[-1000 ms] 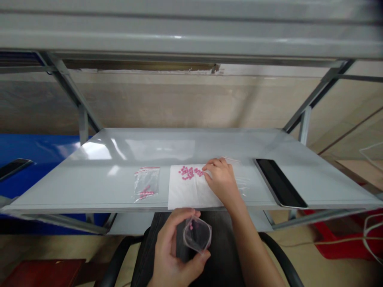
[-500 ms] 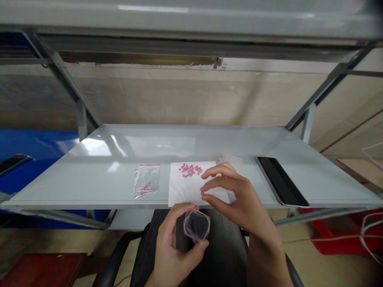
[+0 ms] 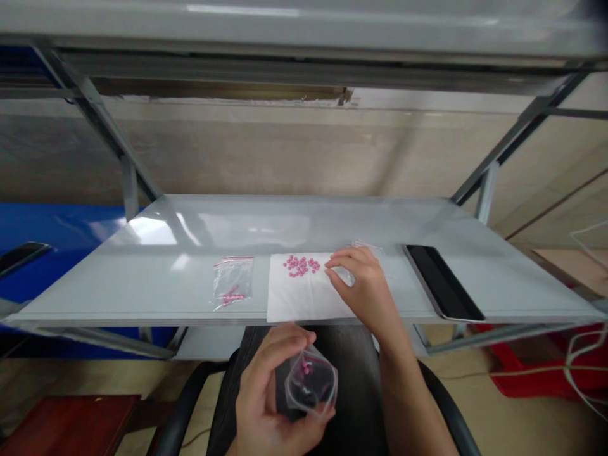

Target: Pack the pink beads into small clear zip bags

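Small, round, pink beads (image 3: 298,266) are spread in a loose cluster on the far part of a square sheet of white paper (image 3: 299,301), which is laid on a glossy pale-grey table (image 3: 199,247) near its front edge. An open bag of clear, thin plastic (image 3: 311,383) is held in the left hand (image 3: 273,392), gripped between thumb and fingers below the table edge, with its mouth turned up and a few pink beads seen inside. The right hand (image 3: 363,278) is poised just beside the cluster's right edge, its thumb and forefinger curved to a narrow pinch; whether a bead is held between the tips cannot be told. For good handling, the outermost beads would best be taken first, so that the rest are not scattered. Each bead should be pinched lightly with the fingertips, since something so small and round could easily be squirted away. Dragging at the paper should be avoided, as the whole cluster could be set rolling. The bag's mouth is best held wide and upright, without its soft walls being squeezed, lest the beads inside be spilled.
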A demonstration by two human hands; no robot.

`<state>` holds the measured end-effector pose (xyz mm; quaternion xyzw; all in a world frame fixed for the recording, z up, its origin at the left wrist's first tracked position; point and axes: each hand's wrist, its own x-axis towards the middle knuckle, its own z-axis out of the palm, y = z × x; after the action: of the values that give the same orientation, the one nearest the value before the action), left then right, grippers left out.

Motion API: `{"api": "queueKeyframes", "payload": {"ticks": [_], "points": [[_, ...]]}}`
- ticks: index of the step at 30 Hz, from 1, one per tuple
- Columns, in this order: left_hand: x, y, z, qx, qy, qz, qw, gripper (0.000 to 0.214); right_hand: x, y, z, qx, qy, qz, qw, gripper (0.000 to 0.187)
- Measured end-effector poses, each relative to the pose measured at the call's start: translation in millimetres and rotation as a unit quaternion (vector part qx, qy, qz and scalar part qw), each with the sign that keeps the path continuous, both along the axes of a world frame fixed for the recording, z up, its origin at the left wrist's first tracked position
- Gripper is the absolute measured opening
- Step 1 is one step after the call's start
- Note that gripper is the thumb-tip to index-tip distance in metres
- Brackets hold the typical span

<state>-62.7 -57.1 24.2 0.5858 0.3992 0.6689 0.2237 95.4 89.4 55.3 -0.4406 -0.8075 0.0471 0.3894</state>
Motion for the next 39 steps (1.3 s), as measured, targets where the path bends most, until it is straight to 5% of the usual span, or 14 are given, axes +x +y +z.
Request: {"api": "queueKeyframes", "payload": {"ticks": [4,12,30,35,39], "points": [[0,2,1.2,-0.005,-0.002,0.002,1.0,0.053,-7,11,-14.6,-0.012,-0.062,-0.064,0.996,0.009],[-2,1,-9.3,-0.04,-0.036,0.017,0.998,0.06,-18,21,-24.6,-0.032,-0.105,-0.069,0.992,0.008],[-5,8,-6.1,-0.046,0.006,0.019,0.999,0.055,-23,25,-27.5,-0.022,-0.104,0.036,0.994,0.014],[-5,8,-9.6,-0.085,0.007,0.02,0.996,0.054,-20,14,-14.0,-0.017,-0.063,0.059,0.996,0.007],[-5,9,-14.2,-0.115,0.014,0.034,0.993,0.052,-12,-15,15.8,-0.044,0.08,0.161,0.983,0.005]]}}
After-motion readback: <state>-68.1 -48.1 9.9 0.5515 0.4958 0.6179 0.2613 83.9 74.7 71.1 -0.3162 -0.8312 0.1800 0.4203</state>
